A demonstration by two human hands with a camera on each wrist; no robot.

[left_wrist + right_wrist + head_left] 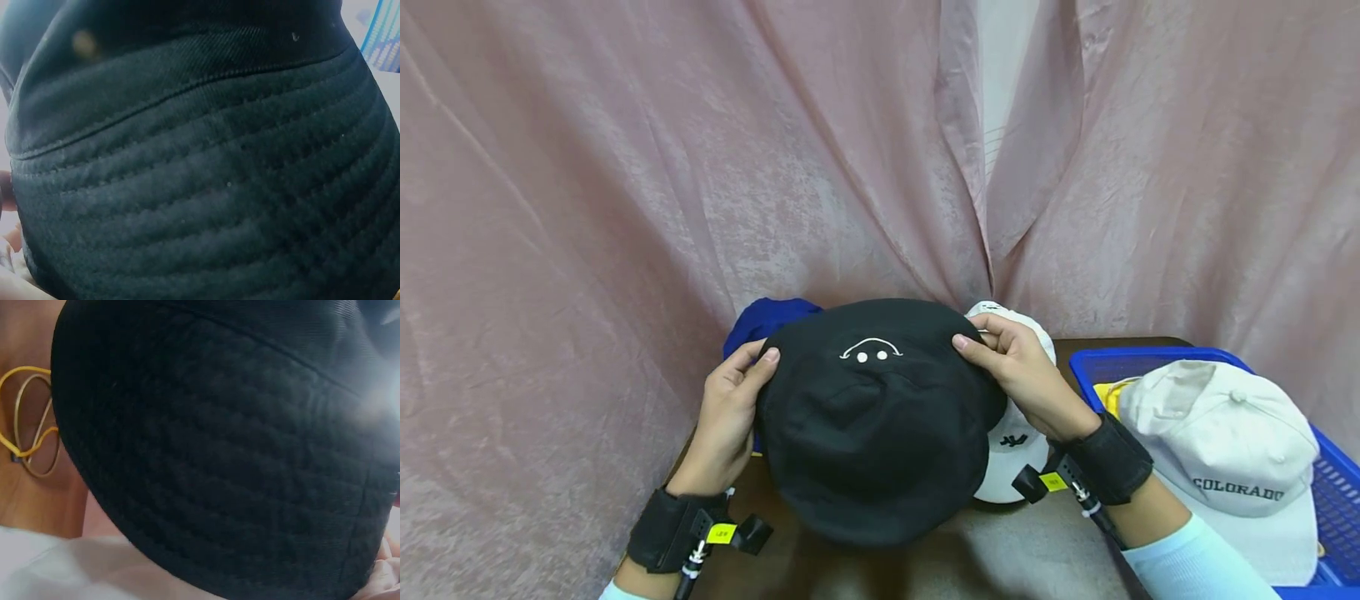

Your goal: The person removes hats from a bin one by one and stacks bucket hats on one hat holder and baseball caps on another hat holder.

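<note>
1. Here we see the black hat held above the table, centre.
2. Our left hand and right hand pinch its brim.
3. Right: basket with white cap.

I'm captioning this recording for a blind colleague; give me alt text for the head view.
Two hands, left and right, grip a black bucket hat by its sides above a brown table. A white cap reading COLORADO lies in a blue basket at right; pink curtains hang behind.
</note>
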